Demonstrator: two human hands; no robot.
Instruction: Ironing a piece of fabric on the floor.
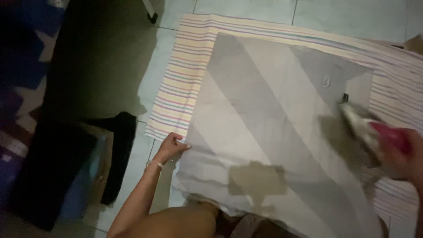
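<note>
The left hand (171,145) pinches the near left edge of a grey cloth (264,132), fingers pressed together on the fabric. The right hand (403,154) is closed around the pink handle of a clothes iron (365,125) (blurred), which rests on the cloth's right side, just below a small white button (326,81). The grey cloth, patterned with broad diagonal bands, lies flat on a striped sheet (176,92) spread over a pale tiled floor (176,17). Dark fabric (119,150) lies at the left.
</note>
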